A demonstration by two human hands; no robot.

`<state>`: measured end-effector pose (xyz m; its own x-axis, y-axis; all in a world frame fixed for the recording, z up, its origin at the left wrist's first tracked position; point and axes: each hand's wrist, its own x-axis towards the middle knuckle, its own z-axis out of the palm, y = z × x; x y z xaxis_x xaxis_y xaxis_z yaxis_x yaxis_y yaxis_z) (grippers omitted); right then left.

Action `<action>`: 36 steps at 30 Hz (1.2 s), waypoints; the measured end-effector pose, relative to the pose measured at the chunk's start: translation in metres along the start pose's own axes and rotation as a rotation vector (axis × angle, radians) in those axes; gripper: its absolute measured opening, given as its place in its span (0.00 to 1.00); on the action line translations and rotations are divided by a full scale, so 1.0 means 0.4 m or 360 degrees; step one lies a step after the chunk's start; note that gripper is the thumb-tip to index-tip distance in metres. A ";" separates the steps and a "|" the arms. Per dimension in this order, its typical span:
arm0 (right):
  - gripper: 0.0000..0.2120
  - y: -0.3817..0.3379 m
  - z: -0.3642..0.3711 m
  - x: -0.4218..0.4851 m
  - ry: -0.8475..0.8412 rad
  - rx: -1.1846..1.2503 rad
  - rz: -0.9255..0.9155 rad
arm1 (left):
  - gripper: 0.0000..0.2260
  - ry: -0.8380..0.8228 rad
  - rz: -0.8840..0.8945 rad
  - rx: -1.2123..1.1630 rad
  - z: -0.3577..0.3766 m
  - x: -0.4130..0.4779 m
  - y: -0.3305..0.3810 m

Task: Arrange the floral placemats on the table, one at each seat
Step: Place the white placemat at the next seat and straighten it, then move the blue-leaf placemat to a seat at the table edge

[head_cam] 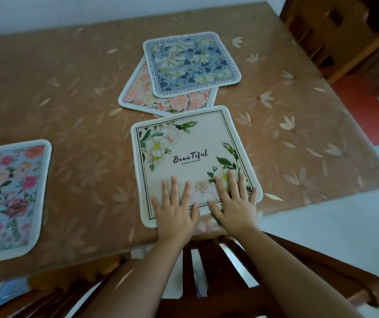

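Pressing cream placemat (190, 157), fingers (174, 187) splayed flat

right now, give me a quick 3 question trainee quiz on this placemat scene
1. True or false: both hands lie flat on the Beautiful placemat.
2. Which mat lies on top of the peach placemat? A) blue placemat B) pink-rose placemat
3. How many placemats are in view?

Key:
1. True: left hand and right hand press its near edge.
2. A, the blue placemat.
3. Four, counting the pink-rose placemat at the left.
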<state>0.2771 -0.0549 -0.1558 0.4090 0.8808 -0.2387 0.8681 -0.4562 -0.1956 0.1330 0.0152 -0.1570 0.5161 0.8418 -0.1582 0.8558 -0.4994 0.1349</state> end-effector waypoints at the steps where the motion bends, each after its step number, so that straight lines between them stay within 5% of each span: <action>1: 0.32 -0.002 -0.006 -0.012 -0.0035 -0.0004 0.0000 | 0.25 0.0012 0.0024 0.0000 -0.002 -0.008 -0.001; 8: 0.28 -0.009 -0.113 -0.077 -0.0087 0.0164 0.0010 | 0.23 -0.0222 -0.0105 -0.0134 -0.049 -0.036 0.039; 18: 0.23 0.095 -0.266 -0.201 0.0476 0.0098 -0.0014 | 0.19 0.0266 0.0416 -0.0259 -0.197 -0.103 0.188; 36: 0.23 0.819 -0.528 -0.388 0.0822 0.0125 0.0143 | 0.18 0.0520 0.0693 -0.0415 -0.238 -0.128 1.014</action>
<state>0.5575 -0.3144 0.0182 0.5831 0.7767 0.2383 0.8078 -0.5232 -0.2714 0.4506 -0.2109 -0.0009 0.7445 0.6113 0.2683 0.5104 -0.7802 0.3615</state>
